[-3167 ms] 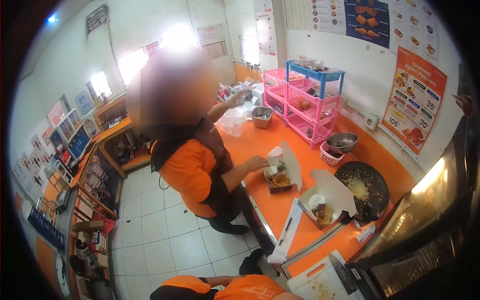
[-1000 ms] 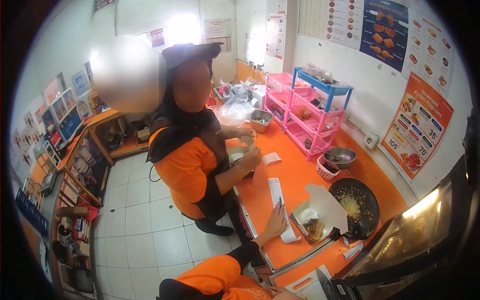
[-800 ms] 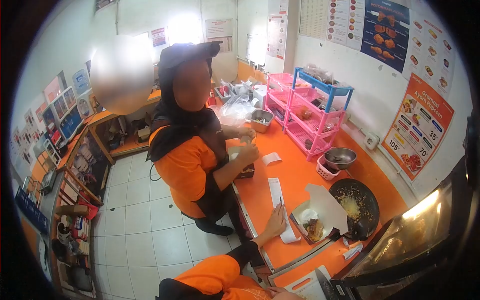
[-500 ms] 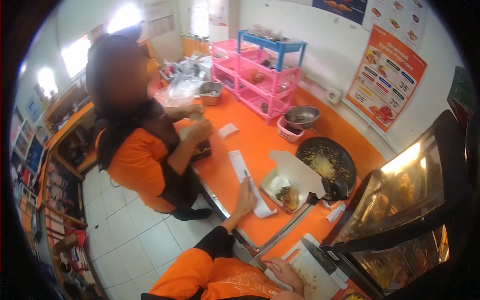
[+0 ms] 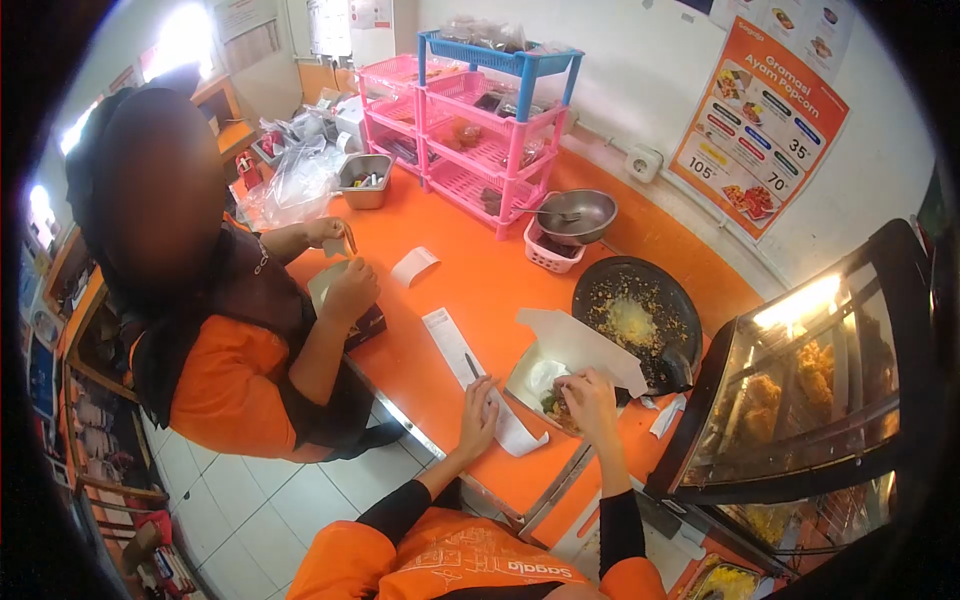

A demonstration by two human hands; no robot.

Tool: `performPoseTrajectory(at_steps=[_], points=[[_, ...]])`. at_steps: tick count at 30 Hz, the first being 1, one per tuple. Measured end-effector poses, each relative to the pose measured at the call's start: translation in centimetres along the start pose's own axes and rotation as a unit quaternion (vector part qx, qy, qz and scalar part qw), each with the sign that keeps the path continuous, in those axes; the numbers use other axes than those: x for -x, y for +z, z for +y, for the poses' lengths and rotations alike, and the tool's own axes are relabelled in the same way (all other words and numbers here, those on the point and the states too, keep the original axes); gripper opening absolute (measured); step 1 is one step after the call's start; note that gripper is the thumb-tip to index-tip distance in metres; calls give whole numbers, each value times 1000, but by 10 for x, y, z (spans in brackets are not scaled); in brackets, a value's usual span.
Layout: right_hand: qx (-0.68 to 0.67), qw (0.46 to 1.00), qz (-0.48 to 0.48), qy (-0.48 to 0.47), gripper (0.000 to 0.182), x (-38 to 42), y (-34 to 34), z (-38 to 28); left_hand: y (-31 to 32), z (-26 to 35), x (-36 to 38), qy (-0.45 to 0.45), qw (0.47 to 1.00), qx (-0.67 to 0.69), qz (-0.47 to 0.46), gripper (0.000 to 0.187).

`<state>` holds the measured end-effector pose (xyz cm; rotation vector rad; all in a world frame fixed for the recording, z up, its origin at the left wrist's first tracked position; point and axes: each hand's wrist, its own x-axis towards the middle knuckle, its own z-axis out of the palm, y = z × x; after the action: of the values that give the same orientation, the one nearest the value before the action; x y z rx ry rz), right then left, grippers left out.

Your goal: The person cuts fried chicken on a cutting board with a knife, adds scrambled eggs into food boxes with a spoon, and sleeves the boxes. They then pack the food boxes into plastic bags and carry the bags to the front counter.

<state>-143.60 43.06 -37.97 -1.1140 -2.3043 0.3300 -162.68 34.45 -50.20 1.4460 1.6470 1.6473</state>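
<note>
My left hand (image 5: 477,418) rests on a long strip of white paper (image 5: 447,340), fingers curled together around the lower end of a dark pen (image 5: 470,364). My right hand (image 5: 592,402) reaches into an open paper food box (image 5: 521,377), its fingertips pinched over brown food. What they grip is hidden. Beside the fingers in the box lies a round white portion (image 5: 545,376) and something green. The lid (image 5: 590,343) stands raised toward a black pan (image 5: 650,290) with yellow and brown bits in it.
A co-worker (image 5: 240,380) stands at the left, both hands at a small box. Pink shelves (image 5: 510,160), a metal bowl (image 5: 578,215) and a metal container (image 5: 365,180) line the orange counter (image 5: 480,270). A lit glass food cabinet (image 5: 800,390) occupies the right.
My right hand has gone from beside the cutting board up and forward into the food box. My left hand stays by the pen and paper. The camera view has shifted.
</note>
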Motion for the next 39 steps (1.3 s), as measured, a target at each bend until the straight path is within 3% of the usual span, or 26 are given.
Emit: performPoseTrajectory(at_steps=[4, 6, 8, 10, 12, 14, 16, 19, 28, 32, 35, 39], points=[[8, 994, -105, -24, 10, -27, 11, 1, -5, 1, -9, 0, 1000, 14, -15, 42], [207, 955, -173, -121, 9, -30, 34, 10, -2, 1, -18, 1, 1000, -2, -13, 43], [174, 954, -209, -126, 11, -24, 49, 30, 11, -1, -31, -40, 999, 3, -11, 44], [114, 969, -199, -92, 12, -26, 42, 35, 31, -30, -41, -26, 998, -46, -30, 46], [142, 974, -155, -81, 12, -28, 43, 35, 29, -29, -53, -72, 988, -38, -128, 46], [92, 970, -221, -49, 11, -29, 32, 18, 32, -28, -55, -85, 983, -67, -146, 44], [87, 967, -227, -70, 15, -27, 33, 15, 31, -23, -58, -126, 966, -37, -224, 42], [102, 956, -264, -76, 13, -26, 33, 20, 18, 9, -63, -109, 959, -70, -254, 42], [-34, 980, -187, -61, 9, 0, 25, 10, 7, 21, -44, -43, 918, -236, -317, 51], [-49, 982, -175, -50, 6, 18, 30, 14, 13, 23, -37, -54, 906, -267, -323, 48], [-63, 985, -156, -31, 10, 25, 23, 9, 19, 20, -38, -3, 901, -309, -306, 43], [-118, 983, -130, -54, 21, 32, 23, 13, 18, 23, -52, -52, 883, -304, -353, 36]])
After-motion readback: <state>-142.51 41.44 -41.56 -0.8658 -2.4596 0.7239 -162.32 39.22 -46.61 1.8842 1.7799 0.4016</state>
